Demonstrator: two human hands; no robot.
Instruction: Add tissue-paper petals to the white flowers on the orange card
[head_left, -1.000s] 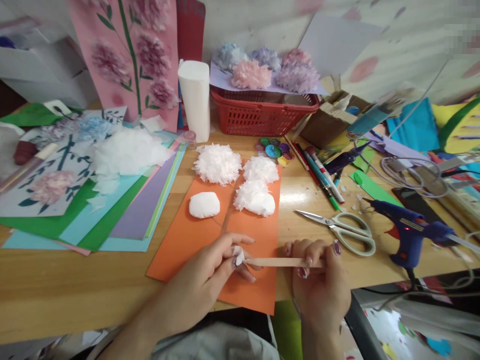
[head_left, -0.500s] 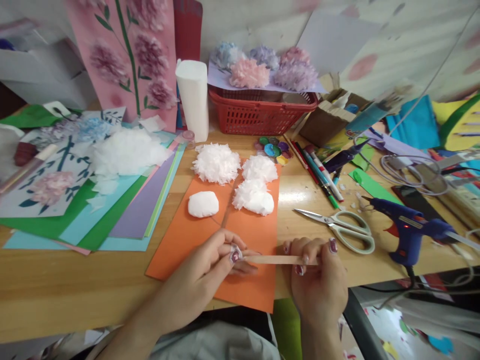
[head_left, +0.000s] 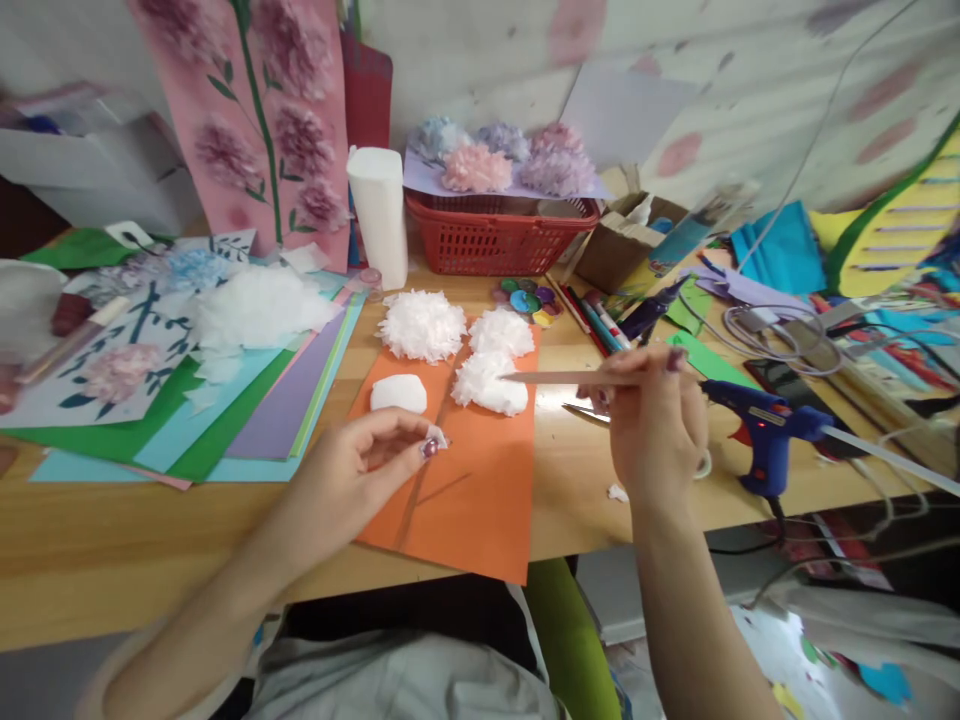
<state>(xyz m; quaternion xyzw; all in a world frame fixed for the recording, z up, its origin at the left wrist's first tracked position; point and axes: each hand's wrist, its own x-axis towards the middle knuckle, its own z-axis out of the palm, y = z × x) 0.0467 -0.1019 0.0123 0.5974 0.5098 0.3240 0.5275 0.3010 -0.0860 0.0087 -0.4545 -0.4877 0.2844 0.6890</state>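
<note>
My left hand pinches a small white scrap of tissue above the orange card. In my right hand is a thin wooden stick, its pointed tip aimed left. That tip overlaps a partly covered white tissue pompom in view; whether they touch I cannot tell. Two fuller white pompoms, one on the left and one on the right, lie at the card's far end. A smooth white oval pad lies just beyond my left hand.
A blue glue gun and mostly hidden scissors lie by my right hand. Coloured papers and a tissue pile spread out at left. Behind stand a red basket and a white paper roll.
My hands have moved apart. The right has risen with the stick, away from the left fingers; the left has shifted left and up, holding the tissue scrap. The camera view has shifted slightly.
</note>
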